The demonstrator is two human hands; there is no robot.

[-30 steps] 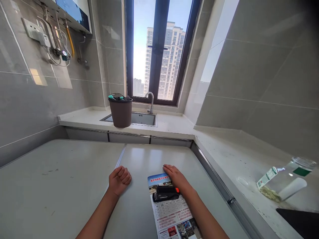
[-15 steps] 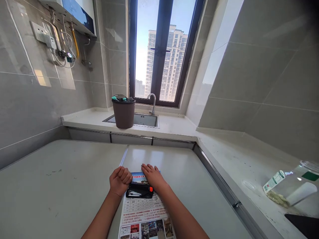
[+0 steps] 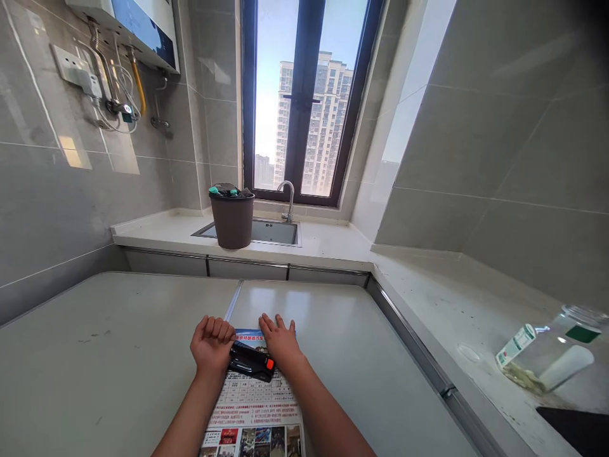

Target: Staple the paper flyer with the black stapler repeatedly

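Note:
A printed sheet [image 3: 257, 406] lies on the pale tabletop, covered with text, a table and small photos. Across it rests a glossy black stapler [image 3: 251, 364] with an orange-red end, slanting down to the right. My left hand [image 3: 212, 343] is closed in a fist around the stapler's left end; its thumb and much of the grip are hidden. On the sheet's upper right edge lies my right hand [image 3: 280, 343], palm down with fingers spread, just beside the stapler's orange-red end.
Behind the white table [image 3: 118, 355] runs a counter with a sink [image 3: 280, 232], a faucet [image 3: 288, 197] and a brown bucket [image 3: 233, 219]. A glass jar [image 3: 556, 349] stands on the right counter, near a black flat thing [image 3: 575, 428]. A water heater [image 3: 133, 28] hangs upper left.
Both hands, the sheet and the stapler have shifted left. The sheet and stapler have turned a little clockwise, the stapler's orange-red end dropping lower. The view has moved slightly too.

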